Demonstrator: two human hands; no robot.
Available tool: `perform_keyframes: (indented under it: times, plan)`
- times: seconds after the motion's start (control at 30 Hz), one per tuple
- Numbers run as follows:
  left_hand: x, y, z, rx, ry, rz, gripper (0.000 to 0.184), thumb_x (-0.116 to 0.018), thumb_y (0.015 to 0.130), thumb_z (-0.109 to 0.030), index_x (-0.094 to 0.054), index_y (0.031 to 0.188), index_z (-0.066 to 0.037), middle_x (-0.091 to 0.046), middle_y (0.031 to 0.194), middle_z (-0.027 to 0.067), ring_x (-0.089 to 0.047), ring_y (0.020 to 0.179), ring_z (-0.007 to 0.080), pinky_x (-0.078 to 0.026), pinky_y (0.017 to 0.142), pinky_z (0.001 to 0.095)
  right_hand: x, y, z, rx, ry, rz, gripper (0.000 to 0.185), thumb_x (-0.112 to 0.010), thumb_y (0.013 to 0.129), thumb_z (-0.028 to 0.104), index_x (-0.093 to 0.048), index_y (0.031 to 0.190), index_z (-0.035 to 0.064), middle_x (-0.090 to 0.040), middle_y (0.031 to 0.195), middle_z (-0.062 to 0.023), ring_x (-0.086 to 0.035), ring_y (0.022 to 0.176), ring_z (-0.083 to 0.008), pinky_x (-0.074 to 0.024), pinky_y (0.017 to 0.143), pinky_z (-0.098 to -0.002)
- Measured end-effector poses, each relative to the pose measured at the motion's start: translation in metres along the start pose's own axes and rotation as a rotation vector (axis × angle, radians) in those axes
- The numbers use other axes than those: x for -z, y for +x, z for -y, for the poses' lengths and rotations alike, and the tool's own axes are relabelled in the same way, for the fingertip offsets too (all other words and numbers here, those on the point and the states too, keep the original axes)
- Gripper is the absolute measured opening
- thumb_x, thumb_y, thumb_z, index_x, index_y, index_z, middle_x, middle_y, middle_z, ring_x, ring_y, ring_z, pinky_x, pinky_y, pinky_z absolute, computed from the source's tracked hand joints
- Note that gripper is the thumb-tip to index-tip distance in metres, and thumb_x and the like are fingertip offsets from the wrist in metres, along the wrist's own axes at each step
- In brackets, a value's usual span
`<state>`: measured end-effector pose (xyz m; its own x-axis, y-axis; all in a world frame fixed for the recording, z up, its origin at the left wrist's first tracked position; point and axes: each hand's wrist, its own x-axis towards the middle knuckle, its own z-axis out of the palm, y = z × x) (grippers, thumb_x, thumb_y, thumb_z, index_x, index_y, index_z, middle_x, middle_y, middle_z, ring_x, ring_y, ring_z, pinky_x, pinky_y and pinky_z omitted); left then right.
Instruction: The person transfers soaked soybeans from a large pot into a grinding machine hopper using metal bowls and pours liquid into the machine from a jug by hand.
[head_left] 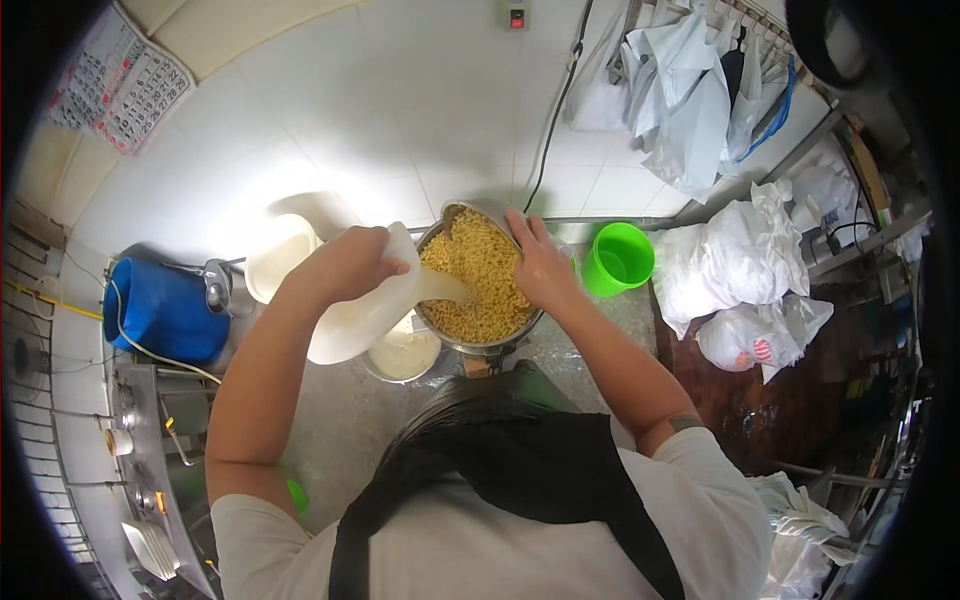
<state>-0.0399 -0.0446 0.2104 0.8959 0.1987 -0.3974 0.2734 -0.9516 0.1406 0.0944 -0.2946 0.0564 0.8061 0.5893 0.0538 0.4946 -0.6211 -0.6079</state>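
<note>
My left hand is closed around a white plastic jug, tilted with its mouth to the right. Cloudy whitish liquid runs from it onto yellow grains, perhaps beans or kernels, that fill a round metal container. At that container's right side, my right hand grips the metal rim, with fingers over the far edge. Below the jug is a bowl of pale, creamy stuff, partly covered by the jug.
A green bucket stands right of the metal container, near white sacks. Left are a cream-coloured bucket and a blue drum. Plastic bags hang at upper right. A metal stove stands at lower left.
</note>
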Motion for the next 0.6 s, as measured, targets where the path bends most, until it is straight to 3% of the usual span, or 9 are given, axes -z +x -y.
perform_keyframes:
  times: [0.1,0.27,0.6]
  plan:
    - [-0.001,0.003,-0.001,-0.019,0.006,0.002,0.048,-0.068,0.099,-0.038,-0.067,0.115,0.007,-0.073,0.111,0.0253,-0.071,0.105,0.0385,-0.054,0.092,0.0478,0.005,-0.004,0.008,0.106,-0.100,-0.026,0.077,-0.053,0.091,0.007,-0.031,0.162,0.0275,-0.039,0.158,-0.0256,-0.058,0.123,-0.0508,-0.0527,0.099,-0.0544]
    - [0.001,0.008,-0.006,-0.013,0.006,0.017,0.048,-0.068,0.099,-0.039,-0.067,0.115,0.007,-0.073,0.109,0.0254,-0.071,0.104,0.0391,-0.054,0.092,0.0484,0.004,-0.010,0.014,0.311,-0.253,-0.144,0.081,-0.056,0.087,0.002,-0.036,0.160,0.0288,-0.036,0.161,-0.0241,-0.050,0.130,-0.0559,-0.0546,0.097,-0.0574]
    - [0.001,0.003,-0.014,-0.009,-0.038,0.024,0.048,-0.070,0.097,-0.038,-0.067,0.115,0.007,-0.073,0.112,0.0258,-0.071,0.108,0.0386,-0.054,0.094,0.0488,0.016,-0.027,0.024,0.587,-0.305,-0.405,0.078,-0.059,0.084,0.000,-0.046,0.154,0.0326,-0.041,0.157,-0.0218,-0.049,0.129,-0.0579,-0.0545,0.098,-0.0576]
